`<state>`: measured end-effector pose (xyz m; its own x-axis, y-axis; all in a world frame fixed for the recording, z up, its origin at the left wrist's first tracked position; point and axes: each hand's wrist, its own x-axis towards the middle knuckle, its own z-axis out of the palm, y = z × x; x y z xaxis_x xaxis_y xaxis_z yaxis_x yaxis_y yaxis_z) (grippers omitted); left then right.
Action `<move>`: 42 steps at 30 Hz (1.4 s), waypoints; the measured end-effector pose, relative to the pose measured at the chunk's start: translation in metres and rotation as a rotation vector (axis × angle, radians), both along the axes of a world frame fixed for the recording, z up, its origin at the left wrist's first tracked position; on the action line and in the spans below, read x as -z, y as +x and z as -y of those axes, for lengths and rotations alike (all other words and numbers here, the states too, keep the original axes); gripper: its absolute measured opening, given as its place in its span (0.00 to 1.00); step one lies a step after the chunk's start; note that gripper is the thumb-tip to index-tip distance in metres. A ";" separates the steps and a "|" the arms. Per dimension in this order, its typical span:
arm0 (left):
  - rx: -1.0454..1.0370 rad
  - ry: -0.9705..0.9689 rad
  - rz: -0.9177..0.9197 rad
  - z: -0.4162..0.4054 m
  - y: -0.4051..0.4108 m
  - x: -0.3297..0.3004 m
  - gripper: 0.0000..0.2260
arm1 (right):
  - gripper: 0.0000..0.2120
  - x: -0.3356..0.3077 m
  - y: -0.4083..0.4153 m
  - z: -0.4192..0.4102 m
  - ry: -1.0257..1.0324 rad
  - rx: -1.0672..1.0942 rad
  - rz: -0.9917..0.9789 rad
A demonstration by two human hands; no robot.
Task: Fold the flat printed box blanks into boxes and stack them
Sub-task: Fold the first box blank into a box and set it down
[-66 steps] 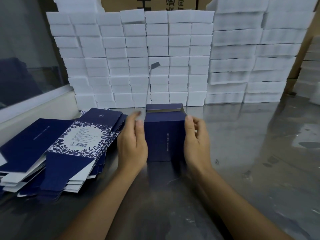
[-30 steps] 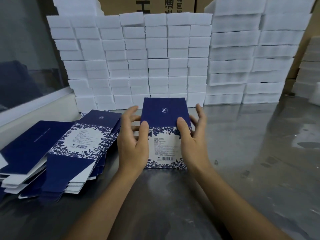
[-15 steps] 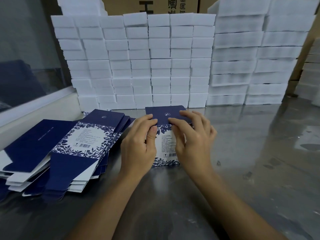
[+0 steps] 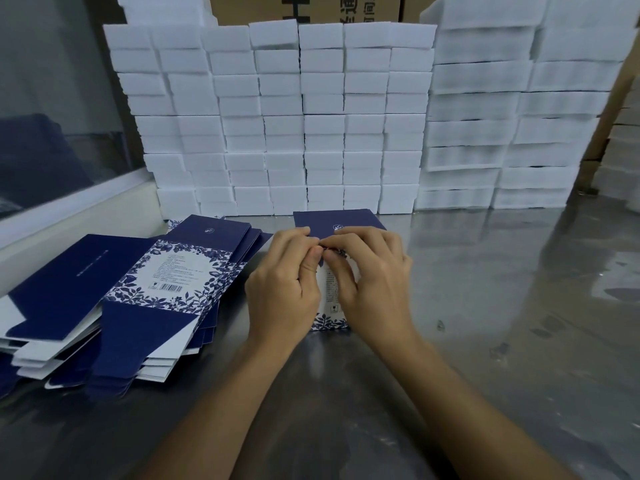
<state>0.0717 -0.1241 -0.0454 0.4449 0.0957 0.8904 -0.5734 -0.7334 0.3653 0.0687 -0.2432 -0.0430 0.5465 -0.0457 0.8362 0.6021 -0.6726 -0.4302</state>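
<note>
box (image 4: 334, 225): navy lid, tiny white logo, unreadable
hands: left hand (image 4: 282, 289), right hand (image 4: 372, 282), both grips pinching box
blanks (image 4: 166, 285), 9 o'clock: barcode panel

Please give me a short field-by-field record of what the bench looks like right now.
surface: reflective metal table
box in work: blue printed box, between both hands, navy flap on its far side
left hand: left hand grips the box, fingers curled at the flap fold
right hand: right hand grips the box, fingertips meeting the left hand's
blanks: pile of flat blanks at left, unfolded
background: wall of white blocks stacked behind
finished stack: none visible
</note>
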 end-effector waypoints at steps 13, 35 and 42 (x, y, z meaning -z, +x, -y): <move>0.028 -0.037 -0.025 -0.002 0.004 0.001 0.09 | 0.04 0.004 0.007 0.017 0.116 -0.017 0.038; 0.069 -0.132 -0.072 -0.004 0.007 0.003 0.10 | 0.06 0.000 0.014 0.036 0.361 -0.167 -0.118; 0.115 -0.188 -0.086 -0.005 0.009 0.004 0.10 | 0.12 -0.001 0.012 0.035 0.636 -0.327 -0.378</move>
